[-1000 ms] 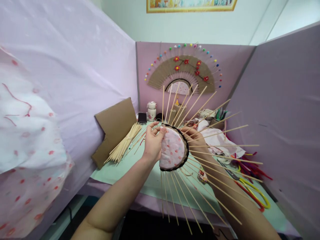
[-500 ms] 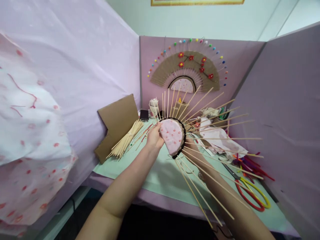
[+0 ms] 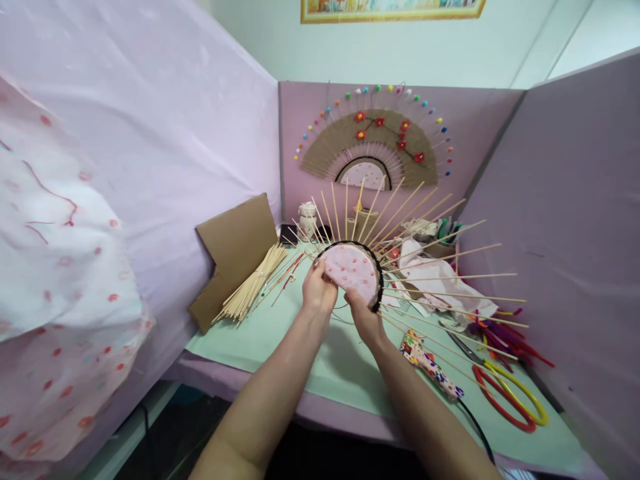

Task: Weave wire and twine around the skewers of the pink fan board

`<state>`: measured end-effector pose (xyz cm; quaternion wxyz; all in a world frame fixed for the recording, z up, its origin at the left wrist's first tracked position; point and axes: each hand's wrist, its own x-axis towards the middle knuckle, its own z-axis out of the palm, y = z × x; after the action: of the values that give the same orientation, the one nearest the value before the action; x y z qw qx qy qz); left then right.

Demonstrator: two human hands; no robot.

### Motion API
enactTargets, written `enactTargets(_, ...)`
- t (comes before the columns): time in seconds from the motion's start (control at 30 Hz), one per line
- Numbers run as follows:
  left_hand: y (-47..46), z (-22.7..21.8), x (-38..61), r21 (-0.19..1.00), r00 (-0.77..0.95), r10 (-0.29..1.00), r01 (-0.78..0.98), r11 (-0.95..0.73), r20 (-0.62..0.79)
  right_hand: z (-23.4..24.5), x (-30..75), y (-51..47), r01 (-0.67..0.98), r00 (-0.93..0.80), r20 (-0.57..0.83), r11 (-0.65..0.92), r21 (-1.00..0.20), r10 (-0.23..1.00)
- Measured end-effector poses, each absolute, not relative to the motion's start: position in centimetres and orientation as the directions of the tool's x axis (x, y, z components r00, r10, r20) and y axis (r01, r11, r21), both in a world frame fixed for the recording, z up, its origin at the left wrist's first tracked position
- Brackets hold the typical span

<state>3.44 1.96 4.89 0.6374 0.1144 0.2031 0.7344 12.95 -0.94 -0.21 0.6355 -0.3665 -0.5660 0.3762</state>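
Observation:
Both hands hold up a half-round fan base (image 3: 353,267) covered in pink dotted fabric, with a black braided trim along its curved edge. Many thin bamboo sticks fan out from that edge, upward and to the right. My left hand (image 3: 319,288) is closed on the left end of the base, thumb on the fabric. At the lower right end, my right hand (image 3: 365,317) grips the base, thumb on the front and the other fingers hidden behind it. Beneath the right-hand sticks lies a flower-patterned glue gun (image 3: 433,370) with a black cord.
A bundle of bamboo sticks (image 3: 253,283) lies left, beside a brown cardboard piece (image 3: 237,247). Scissors (image 3: 505,393) with red and yellow handles lie right, near pipe cleaners (image 3: 510,340) and crumpled pink fabric (image 3: 435,273). A finished fan (image 3: 375,137) hangs on the back panel.
My right hand has come from behind the sticks to grip the base's lower right end. The base has turned so its straight edge slopes less steeply. The glue gun now shows on the table.

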Motion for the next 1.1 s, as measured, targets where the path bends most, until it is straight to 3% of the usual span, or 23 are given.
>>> enactTargets(0.1, 0.7, 4.6, 3.7, 0.387, -0.087, 0.994, -0.921, -0.055, -0.066, -0.4, 12.3, -0.5, -0.264, 0.116, 0.377, 0.394, -0.880, 0.919)
enactTargets(0.2, -0.5, 3.6, 4.0, 0.366, 0.030, 0.993, -0.928, 0.070, -0.112, -0.3, 12.4, -0.4, -0.566, 0.189, 0.291, 0.346, -0.748, 0.938)
enactTargets(0.27, -0.7, 2.5, 4.0, 0.388, 0.017, 0.982, -0.917, 0.092, -0.190, -0.2, 12.7, -0.5, -0.680, 0.187, 0.238, 0.301, -0.669, 0.953)
enactTargets(0.37, -0.2, 0.6, 3.4, 0.458, -0.122, 0.959, -0.889, 0.010, -0.257, -0.1, 13.2, -0.7, -0.711, 0.165, 0.215, 0.267, -0.650, 0.963)
enactTargets(0.6, 2.5, -1.0, 0.7, 0.525, -0.236, 0.963, -0.841, -0.134, -0.131, -0.2, 14.0, -0.1, -0.807, 0.052, 0.155, 0.134, -0.576, 0.986)
enactTargets(0.8, 2.7, -1.9, 0.4, 0.610, -0.185, 0.981, -0.785, -0.109, -0.062, -0.3, 15.1, 0.2, -0.808, -0.091, 0.148, 0.014, -0.589, 0.985)
enactTargets(1.1, 1.2, -1.8, -0.7, 0.718, -0.178, 0.977, -0.695, -0.039, -0.119, -0.8, 16.2, 1.0, -0.803, -0.124, 0.131, -0.022, -0.595, 0.984)
